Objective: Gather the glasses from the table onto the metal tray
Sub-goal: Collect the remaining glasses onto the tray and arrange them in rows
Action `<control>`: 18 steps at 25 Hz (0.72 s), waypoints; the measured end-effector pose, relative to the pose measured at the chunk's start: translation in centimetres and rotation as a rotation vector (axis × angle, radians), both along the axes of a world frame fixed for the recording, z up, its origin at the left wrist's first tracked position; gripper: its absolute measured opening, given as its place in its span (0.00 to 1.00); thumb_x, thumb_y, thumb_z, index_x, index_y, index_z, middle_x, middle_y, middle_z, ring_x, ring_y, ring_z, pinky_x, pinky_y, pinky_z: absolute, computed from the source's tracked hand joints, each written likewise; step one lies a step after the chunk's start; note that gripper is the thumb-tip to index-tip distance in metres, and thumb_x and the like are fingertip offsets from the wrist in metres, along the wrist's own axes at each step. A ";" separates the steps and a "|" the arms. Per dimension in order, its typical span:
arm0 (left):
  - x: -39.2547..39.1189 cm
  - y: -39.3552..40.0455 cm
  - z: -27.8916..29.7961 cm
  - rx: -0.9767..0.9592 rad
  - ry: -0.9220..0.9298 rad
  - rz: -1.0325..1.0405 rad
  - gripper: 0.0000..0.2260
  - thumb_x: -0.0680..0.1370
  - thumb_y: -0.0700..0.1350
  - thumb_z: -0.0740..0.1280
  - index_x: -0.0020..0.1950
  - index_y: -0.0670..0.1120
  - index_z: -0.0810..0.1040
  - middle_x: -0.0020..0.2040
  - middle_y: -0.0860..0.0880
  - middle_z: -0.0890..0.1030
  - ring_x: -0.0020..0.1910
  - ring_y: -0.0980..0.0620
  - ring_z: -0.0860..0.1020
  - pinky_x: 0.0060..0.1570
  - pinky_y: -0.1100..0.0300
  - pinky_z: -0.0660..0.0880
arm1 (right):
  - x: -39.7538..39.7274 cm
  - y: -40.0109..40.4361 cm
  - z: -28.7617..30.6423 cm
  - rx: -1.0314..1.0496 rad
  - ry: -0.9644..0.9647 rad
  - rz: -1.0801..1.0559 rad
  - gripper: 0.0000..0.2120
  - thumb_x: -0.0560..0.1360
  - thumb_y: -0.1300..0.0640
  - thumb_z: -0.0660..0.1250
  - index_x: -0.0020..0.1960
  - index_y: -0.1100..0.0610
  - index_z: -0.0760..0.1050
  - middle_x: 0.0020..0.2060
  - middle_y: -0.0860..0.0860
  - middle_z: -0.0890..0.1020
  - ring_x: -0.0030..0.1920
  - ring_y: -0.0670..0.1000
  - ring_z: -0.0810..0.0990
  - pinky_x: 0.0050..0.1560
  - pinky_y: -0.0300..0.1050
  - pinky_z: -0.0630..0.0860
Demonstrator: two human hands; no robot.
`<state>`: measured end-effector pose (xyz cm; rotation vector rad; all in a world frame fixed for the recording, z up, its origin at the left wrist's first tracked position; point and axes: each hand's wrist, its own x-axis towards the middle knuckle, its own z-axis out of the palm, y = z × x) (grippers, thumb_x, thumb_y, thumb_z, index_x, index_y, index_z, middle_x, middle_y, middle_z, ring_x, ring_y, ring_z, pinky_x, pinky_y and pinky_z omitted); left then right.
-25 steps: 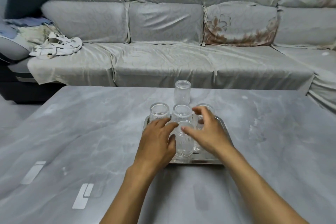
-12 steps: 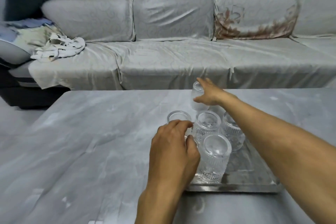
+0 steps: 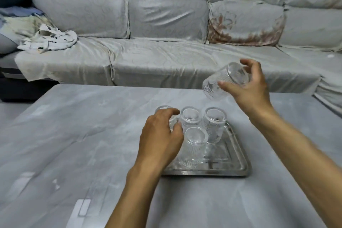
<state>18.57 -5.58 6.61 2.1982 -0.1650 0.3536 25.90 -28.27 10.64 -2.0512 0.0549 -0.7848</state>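
- Glasses: four clear ribbed tumblers stand upright on the metal tray (image 3: 238, 163): a front tumbler (image 3: 194, 146) nearest the camera, and behind it a row of three, the left tumbler (image 3: 165, 111), the middle tumbler (image 3: 190, 117) and the right tumbler (image 3: 214, 124).
- A fifth tumbler (image 3: 224, 81) is in the air above and beyond the tray's far right corner, tilted with its mouth toward the camera.
- The right hand (image 3: 248, 87) holds that fifth tumbler, thumb on the near side and fingers curled over the rim on the far side.
- The left hand (image 3: 160, 139) is over the tray's left side, fingers loosely curled around the left tumbler and largely hiding it; a firm grip cannot be told.
- The tray sits on the grey marbled table (image 3: 74, 135), close to the near edge.
- Behind the table stands a grey covered sofa (image 3: 166, 42), with crumpled white cloth (image 3: 50, 40) on its left end.
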 end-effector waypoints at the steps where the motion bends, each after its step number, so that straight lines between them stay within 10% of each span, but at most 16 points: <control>1: -0.1 -0.1 0.1 -0.028 0.004 -0.006 0.15 0.75 0.46 0.64 0.61 0.53 0.78 0.61 0.54 0.80 0.60 0.53 0.76 0.57 0.58 0.72 | -2.9 -0.8 0.4 0.016 -0.002 -0.036 0.32 0.59 0.40 0.77 0.59 0.36 0.67 0.53 0.34 0.75 0.51 0.38 0.75 0.46 0.38 0.70; 18: -3.3 0.5 -3.2 0.240 -0.032 -0.126 0.16 0.72 0.42 0.64 0.59 0.47 0.79 0.60 0.49 0.80 0.62 0.48 0.73 0.66 0.56 0.66 | -10.6 2.0 -8.0 -0.314 0.360 -0.035 0.25 0.63 0.49 0.76 0.56 0.47 0.70 0.58 0.43 0.76 0.52 0.50 0.78 0.44 0.45 0.70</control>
